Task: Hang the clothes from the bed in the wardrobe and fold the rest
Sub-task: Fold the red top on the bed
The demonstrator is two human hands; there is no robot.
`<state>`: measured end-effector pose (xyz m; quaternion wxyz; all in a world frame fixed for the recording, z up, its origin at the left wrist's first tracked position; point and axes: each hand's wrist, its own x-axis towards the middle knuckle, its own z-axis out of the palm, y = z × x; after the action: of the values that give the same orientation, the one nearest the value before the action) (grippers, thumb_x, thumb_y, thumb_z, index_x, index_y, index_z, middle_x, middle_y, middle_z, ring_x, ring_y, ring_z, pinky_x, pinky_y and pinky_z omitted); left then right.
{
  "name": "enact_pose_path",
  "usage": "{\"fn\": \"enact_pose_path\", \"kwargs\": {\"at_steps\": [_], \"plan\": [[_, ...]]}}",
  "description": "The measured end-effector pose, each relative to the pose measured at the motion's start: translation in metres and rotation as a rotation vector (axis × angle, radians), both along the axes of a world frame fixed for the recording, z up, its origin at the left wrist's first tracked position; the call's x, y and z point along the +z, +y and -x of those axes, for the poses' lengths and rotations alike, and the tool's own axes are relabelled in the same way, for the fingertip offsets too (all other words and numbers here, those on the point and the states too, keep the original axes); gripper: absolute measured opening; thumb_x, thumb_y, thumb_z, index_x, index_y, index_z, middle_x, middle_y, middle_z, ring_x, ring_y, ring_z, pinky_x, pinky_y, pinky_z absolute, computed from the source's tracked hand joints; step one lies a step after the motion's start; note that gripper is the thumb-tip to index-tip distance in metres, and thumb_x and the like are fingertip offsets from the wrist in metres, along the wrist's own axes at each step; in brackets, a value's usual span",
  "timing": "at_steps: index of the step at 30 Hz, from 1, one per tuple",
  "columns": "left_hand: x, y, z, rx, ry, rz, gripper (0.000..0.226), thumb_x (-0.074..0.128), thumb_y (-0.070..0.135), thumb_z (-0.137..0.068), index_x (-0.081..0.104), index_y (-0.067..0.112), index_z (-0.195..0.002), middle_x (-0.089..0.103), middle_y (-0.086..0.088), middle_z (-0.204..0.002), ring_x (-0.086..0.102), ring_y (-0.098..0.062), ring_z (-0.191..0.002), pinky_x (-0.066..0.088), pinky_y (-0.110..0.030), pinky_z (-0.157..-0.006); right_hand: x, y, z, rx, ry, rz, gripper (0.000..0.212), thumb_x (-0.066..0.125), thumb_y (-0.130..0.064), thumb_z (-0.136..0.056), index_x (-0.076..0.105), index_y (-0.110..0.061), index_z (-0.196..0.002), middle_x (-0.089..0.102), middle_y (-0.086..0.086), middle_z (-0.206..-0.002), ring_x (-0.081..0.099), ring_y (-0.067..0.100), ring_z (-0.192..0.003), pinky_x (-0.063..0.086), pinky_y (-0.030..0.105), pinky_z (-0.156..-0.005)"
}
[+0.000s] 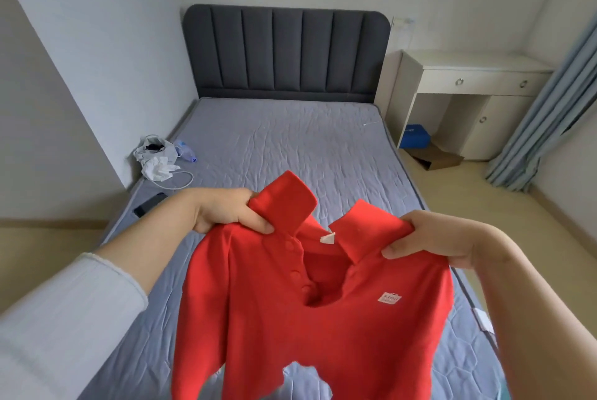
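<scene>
Your left hand (pixel 231 211) and right hand (pixel 429 239) pinch the red polo shirt (pixel 310 309) by its shoulders above the bed (pixel 290 141); bare mattress beyond the collar.

I have both arms stretched forward at about the same height. My left hand (pixel 231 210) has its fingers curled and thumb pinching down, its forearm half in a pale sleeve (pixel 64 312). My right hand (pixel 429 239) grips likewise, thumb on top, forearm bare.

Red polo shirt (pixel 310 312) hangs front-facing, collar up, above the bed (pixel 290 138).
</scene>
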<state>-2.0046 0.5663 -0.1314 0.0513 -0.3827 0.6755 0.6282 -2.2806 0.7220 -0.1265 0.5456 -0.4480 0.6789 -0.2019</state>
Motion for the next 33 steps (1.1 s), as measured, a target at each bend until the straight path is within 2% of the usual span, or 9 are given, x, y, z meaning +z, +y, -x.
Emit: {"fn": "enact_pose_path", "kwargs": {"at_steps": [4, 9, 13, 16, 18, 22, 25, 28, 33], "plan": [[-0.033, -0.017, 0.023, 0.024, -0.116, 0.127, 0.014, 0.063, 0.004, -0.085, 0.063, 0.017, -0.09, 0.071, 0.001, -0.086, 0.068, -0.01, -0.074, 0.055, -0.021, -0.065, -0.032, -0.022, 0.007, -0.059, 0.194, -0.008, 0.011, 0.072, -0.007, -0.074, 0.073, -0.009, -0.085, 0.074, 0.009, -0.087, 0.07, 0.024, -0.083, 0.054, 0.032, -0.082], [-0.124, -0.046, 0.056, -0.019, -0.506, 0.623, 0.011, 0.061, 0.021, -0.085, 0.062, 0.01, -0.089, 0.063, -0.012, -0.098, 0.06, -0.025, -0.092, 0.043, -0.024, -0.066, -0.125, -0.057, 0.015, -0.116, 0.492, -0.076, 0.019, 0.064, -0.009, -0.077, 0.052, -0.014, -0.063, 0.052, 0.004, -0.069, 0.051, 0.022, -0.075, 0.034, 0.025, -0.055], [-0.208, -0.07, 0.079, 0.149, -0.61, 0.646, 0.018, 0.049, 0.019, -0.09, 0.062, 0.018, -0.102, 0.063, -0.013, -0.108, 0.06, -0.033, -0.1, 0.046, -0.033, -0.077, -0.21, -0.083, 0.024, -0.241, 0.716, -0.069, 0.014, 0.052, -0.014, -0.085, 0.064, -0.022, -0.085, 0.056, 0.013, -0.104, 0.049, 0.031, -0.11, 0.043, 0.032, -0.078], [-0.268, -0.093, 0.101, 0.439, -0.444, 0.337, 0.019, 0.038, 0.013, -0.093, 0.054, 0.021, -0.099, 0.06, -0.009, -0.076, 0.062, -0.026, -0.061, 0.055, -0.033, -0.058, -0.267, -0.115, 0.04, -0.369, 0.737, -0.076, 0.028, 0.041, -0.01, -0.085, 0.061, -0.02, -0.102, 0.061, 0.013, -0.106, 0.056, 0.034, -0.102, 0.04, 0.032, -0.069], [-0.299, -0.11, 0.116, 0.601, -0.3, 0.138, 0.019, 0.033, 0.012, -0.096, 0.047, 0.024, -0.099, 0.057, -0.009, -0.075, 0.061, -0.021, -0.059, 0.056, -0.034, -0.053, -0.303, -0.145, 0.051, -0.538, 0.554, -0.067, 0.027, 0.038, -0.007, -0.084, 0.057, -0.013, -0.102, 0.063, 0.021, -0.103, 0.06, 0.038, -0.095, 0.049, 0.04, -0.077], [-0.357, -0.156, 0.143, 0.682, -0.162, 0.227, 0.014, 0.036, 0.012, -0.095, 0.047, 0.02, -0.094, 0.065, -0.014, -0.098, 0.064, -0.027, -0.09, 0.053, -0.046, -0.086, -0.359, -0.195, 0.066, -0.726, 0.406, 0.064, 0.023, 0.041, -0.007, -0.086, 0.053, -0.009, -0.105, 0.063, 0.021, -0.104, 0.057, 0.032, -0.089, 0.046, 0.037, -0.074], [-0.389, -0.181, 0.154, 0.643, -0.052, 0.284, 0.028, 0.04, 0.016, -0.096, 0.046, 0.015, -0.123, 0.06, -0.008, -0.118, 0.058, -0.023, -0.104, 0.044, -0.036, -0.097, -0.389, -0.22, 0.075, -0.721, 0.397, 0.189, 0.029, 0.043, -0.012, -0.09, 0.048, -0.013, -0.119, 0.06, 0.015, -0.111, 0.055, 0.03, -0.093, 0.035, 0.029, -0.071], [-0.412, -0.184, 0.164, 0.509, 0.134, 0.235, 0.063, 0.041, 0.017, -0.099, 0.006, 0.029, -0.149, 0.033, 0.003, -0.14, 0.035, -0.01, -0.128, 0.028, -0.028, -0.107, -0.417, -0.23, 0.073, -0.572, 0.269, 0.376, 0.058, 0.051, -0.004, -0.083, 0.032, -0.016, -0.136, 0.053, 0.001, -0.108, 0.055, 0.012, -0.091, 0.037, 0.02, -0.072], [-0.451, -0.153, 0.17, 0.361, 0.077, 0.162, 0.069, 0.042, 0.013, -0.098, -0.003, 0.029, -0.149, 0.011, -0.006, -0.157, 0.014, -0.016, -0.143, 0.014, -0.025, -0.112, -0.478, -0.208, 0.065, -0.487, 0.259, 0.261, 0.087, 0.057, 0.007, -0.078, 0.011, -0.01, -0.15, 0.033, 0.007, -0.147, 0.034, 0.018, -0.134, 0.029, 0.029, -0.108]]}}
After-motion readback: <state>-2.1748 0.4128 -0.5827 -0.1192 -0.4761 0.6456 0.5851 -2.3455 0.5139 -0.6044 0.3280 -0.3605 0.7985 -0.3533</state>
